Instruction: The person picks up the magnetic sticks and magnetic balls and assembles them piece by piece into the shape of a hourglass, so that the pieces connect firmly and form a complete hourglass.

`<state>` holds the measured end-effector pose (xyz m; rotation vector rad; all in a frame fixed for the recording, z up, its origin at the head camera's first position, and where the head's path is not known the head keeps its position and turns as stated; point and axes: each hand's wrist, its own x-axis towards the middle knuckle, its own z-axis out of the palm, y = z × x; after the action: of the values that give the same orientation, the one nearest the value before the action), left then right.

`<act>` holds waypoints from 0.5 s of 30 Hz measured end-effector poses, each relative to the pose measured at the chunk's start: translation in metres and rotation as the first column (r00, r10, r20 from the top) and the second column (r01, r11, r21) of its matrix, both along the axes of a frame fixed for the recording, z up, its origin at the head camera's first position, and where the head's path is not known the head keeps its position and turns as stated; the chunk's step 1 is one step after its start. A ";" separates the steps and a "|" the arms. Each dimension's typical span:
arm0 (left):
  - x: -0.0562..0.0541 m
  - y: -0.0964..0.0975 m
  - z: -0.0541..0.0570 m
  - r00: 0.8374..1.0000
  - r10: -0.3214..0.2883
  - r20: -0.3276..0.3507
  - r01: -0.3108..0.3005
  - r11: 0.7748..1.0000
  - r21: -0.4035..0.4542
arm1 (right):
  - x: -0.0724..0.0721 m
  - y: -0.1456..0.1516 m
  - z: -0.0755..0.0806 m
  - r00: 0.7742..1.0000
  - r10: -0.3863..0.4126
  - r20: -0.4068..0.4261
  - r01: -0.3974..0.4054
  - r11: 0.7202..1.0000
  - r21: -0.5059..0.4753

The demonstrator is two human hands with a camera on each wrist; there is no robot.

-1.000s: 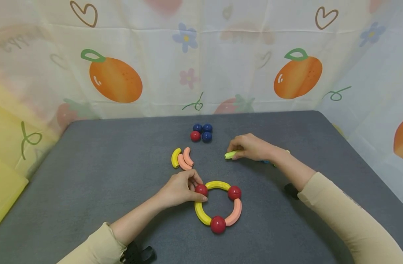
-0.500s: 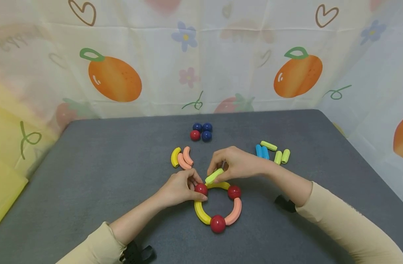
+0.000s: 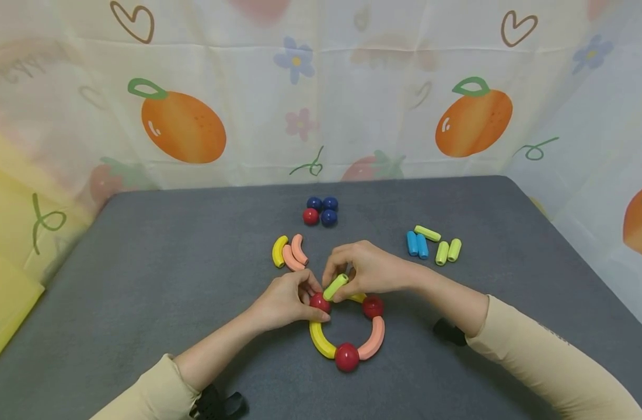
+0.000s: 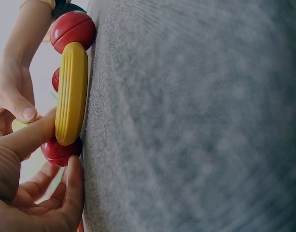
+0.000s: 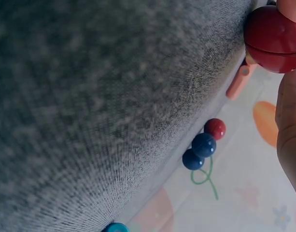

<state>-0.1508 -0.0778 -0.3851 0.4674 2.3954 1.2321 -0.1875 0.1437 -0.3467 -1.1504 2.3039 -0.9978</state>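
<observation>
A ring of red balls and curved bars lies on the grey table. My left hand [image 3: 284, 300] pinches the ring's left red ball [image 3: 318, 302] between thumb and fingers. My right hand [image 3: 370, 268] holds a light green stick [image 3: 335, 287] at a slant, its lower end at that ball; whether it touches cannot be told. A yellow curved bar [image 3: 321, 341] runs from this ball to the front red ball [image 3: 347, 357]. The salmon curved bar [image 3: 373, 338] leads on to the right red ball [image 3: 373, 306]. My right hand partly hides the back yellow bar [image 3: 359, 297].
Behind the ring lie a loose yellow curved bar [image 3: 279, 251] and two salmon bars [image 3: 299, 249]. Farther back sit several blue balls [image 3: 329, 218] with one red ball [image 3: 311, 217]. Blue sticks [image 3: 412, 244] and green sticks [image 3: 454, 249] lie at the right.
My right hand has brought the light green stick leftward and nearer to me, from the right side to the left red ball, and tilted it more upright. My left hand keeps its hold.
</observation>
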 end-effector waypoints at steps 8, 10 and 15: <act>0.000 0.001 0.001 0.999 -0.043 -0.016 0.045 0.987 0.153 | -0.001 0.001 0.001 0.997 0.001 0.079 0.003 0.999 -0.052; 0.000 0.001 0.001 0.998 -0.056 -0.014 0.057 0.983 0.174 | -0.001 0.002 0.002 0.996 -0.008 0.084 0.013 0.999 -0.049; 0.000 0.001 0.001 0.998 -0.062 -0.015 0.064 0.981 0.185 | -0.002 0.012 0.007 0.992 -0.071 0.104 0.076 0.996 -0.038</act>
<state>-0.1508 -0.0771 -0.3839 0.6014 2.2652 1.4345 -0.1895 0.1554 -0.3400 -1.0122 2.2686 -1.1106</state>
